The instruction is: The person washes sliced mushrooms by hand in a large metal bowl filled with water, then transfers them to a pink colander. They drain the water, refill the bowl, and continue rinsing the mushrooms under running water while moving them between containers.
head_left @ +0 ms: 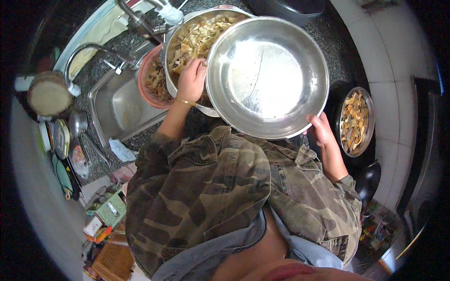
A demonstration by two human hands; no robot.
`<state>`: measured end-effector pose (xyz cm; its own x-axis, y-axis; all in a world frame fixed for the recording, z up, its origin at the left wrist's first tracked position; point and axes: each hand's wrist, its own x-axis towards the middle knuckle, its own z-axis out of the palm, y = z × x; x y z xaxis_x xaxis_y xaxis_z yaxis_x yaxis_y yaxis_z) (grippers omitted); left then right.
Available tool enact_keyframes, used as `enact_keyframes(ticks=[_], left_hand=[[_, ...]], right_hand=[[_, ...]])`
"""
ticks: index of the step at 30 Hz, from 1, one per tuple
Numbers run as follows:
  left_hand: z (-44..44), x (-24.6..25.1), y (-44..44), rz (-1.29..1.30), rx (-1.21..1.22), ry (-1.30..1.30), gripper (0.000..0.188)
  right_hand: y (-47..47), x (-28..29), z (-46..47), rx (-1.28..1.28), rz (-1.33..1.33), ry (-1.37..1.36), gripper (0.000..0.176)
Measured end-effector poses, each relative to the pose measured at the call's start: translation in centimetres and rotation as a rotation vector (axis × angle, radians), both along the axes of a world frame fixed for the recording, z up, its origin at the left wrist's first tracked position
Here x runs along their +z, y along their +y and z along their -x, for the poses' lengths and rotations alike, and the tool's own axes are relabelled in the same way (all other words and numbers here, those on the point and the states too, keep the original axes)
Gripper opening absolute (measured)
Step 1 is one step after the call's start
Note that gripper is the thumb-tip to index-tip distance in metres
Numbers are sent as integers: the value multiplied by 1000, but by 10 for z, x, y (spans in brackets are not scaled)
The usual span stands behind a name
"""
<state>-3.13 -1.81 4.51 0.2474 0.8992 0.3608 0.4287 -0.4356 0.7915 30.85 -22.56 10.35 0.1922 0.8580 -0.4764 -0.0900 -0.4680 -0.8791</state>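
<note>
A wide stainless steel basin (269,79) with a little liquid in it is held between both hands. My left hand (192,79) grips its left rim, and a gold-coloured bracelet is on that wrist. At the lower right rim, my right hand (318,128) has its thumb over the edge. Partly behind the basin, a large metal pot (168,45) holds pale sliced pieces, perhaps mushrooms (197,40). Beside that pot, a pink plastic colander (142,84) contains darker pieces. On the right, a metal bowl (372,123) holds brownish-yellow pieces (353,119).
A steel sink (123,109) with a curved faucet (95,46) lies to the left. A blue cloth (123,150) rests on the speckled counter (95,159) near it. A dark wok (368,179) is at the lower right, and a dark round vessel (291,8) stands at the top.
</note>
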Motion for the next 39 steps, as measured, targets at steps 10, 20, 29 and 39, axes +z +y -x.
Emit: enact_keyframes(ticks=[10, 20, 29, 39], left_hand=[[99, 41, -100, 470, 273, -826, 21], [227, 48, -224, 357, 1162, -966, 17], [346, 47, -189, 8, 1568, 251, 20], [323, 100, -117, -452, 1453, 860, 15]], right_hand=[[77, 6, 65, 371, -296, -18, 29], [122, -7, 112, 762, -62, 249, 53], [116, -40, 115, 831, -13, 151, 44], [101, -50, 100, 798, -91, 88, 42]])
